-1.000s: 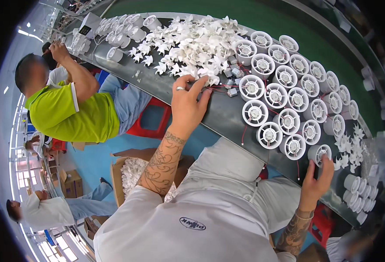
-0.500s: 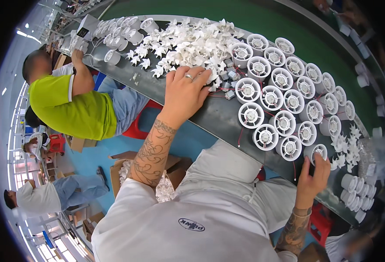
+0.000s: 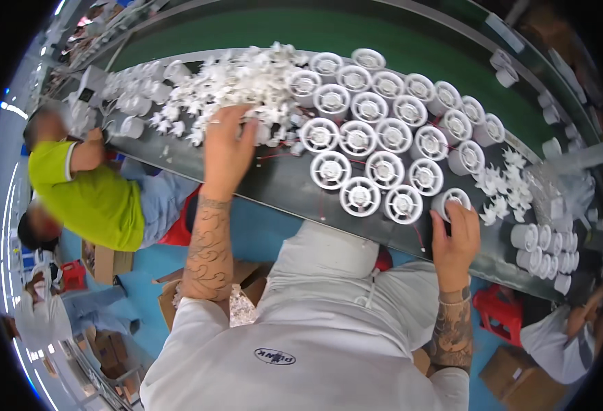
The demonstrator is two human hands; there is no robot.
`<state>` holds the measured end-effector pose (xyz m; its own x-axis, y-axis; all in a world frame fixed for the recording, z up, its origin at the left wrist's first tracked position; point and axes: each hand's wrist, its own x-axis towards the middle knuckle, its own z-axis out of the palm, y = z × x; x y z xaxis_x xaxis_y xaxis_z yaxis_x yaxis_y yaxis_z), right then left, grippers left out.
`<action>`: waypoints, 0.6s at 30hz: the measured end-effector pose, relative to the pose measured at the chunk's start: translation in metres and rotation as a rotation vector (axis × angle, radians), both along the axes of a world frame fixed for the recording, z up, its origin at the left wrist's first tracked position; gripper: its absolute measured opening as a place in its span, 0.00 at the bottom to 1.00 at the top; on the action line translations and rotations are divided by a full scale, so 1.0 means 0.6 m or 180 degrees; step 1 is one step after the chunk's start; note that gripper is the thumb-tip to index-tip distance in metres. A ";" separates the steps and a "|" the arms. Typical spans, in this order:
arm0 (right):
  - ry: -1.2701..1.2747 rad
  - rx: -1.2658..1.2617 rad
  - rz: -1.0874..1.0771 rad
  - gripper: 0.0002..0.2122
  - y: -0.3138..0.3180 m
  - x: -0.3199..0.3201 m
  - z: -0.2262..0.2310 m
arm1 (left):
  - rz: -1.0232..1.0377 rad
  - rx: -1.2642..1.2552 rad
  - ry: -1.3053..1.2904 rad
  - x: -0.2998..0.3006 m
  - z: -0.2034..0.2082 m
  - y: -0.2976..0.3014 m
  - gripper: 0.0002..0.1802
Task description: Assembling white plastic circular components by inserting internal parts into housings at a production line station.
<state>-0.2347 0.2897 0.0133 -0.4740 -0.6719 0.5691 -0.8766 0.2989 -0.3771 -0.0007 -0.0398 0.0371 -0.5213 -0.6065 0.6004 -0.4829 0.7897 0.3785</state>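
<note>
The left hand (image 3: 226,154) is extended over the surface (image 3: 281,181), palm down, its fingertips placed at the near edge of a heap of white pointed pieces (image 3: 229,79); the thumb is held apart, to the right of the fingers. Whether a piece is grasped there cannot be told, the fingertips being partly lost among the white shapes. The left forearm (image 3: 209,253) is carried almost straight forward from the body. By the right hand (image 3: 456,240), a white cup (image 3: 449,196) is gripped at the near right end of the rows of spoked cups (image 3: 394,135), with the thumb set on its left and the fingers curled over the near rim. The right forearm (image 3: 452,329) is raised from a bent elbow, and a smaller group of white pieces (image 3: 493,181) is seen beyond that hand, to its right.
</note>
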 end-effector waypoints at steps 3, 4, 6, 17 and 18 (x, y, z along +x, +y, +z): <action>0.0085 0.0059 -0.0121 0.14 0.014 -0.003 0.000 | -0.0404 -0.0197 -0.0306 -0.023 0.006 0.019 0.15; 0.0082 0.0029 -0.0102 0.14 0.014 -0.004 -0.003 | -0.0366 -0.0227 -0.0309 -0.025 0.009 0.023 0.15; 0.0076 -0.0001 -0.0085 0.14 0.013 -0.003 0.001 | -0.0354 -0.0325 -0.0925 -0.033 0.010 0.030 0.16; -0.0973 -0.0553 -0.0372 0.12 0.021 -0.007 0.000 | 0.0104 0.1709 0.0896 -0.031 0.024 0.037 0.22; -0.0929 -0.0540 -0.0453 0.12 0.024 -0.008 -0.002 | -0.0102 0.2544 0.1295 -0.027 0.026 0.042 0.21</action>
<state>-0.2398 0.3039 0.0121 -0.7149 -0.4950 0.4938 -0.6788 0.3220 -0.6600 -0.0168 -0.0146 0.0525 -0.3841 -0.9115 0.1471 -0.1736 0.2278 0.9581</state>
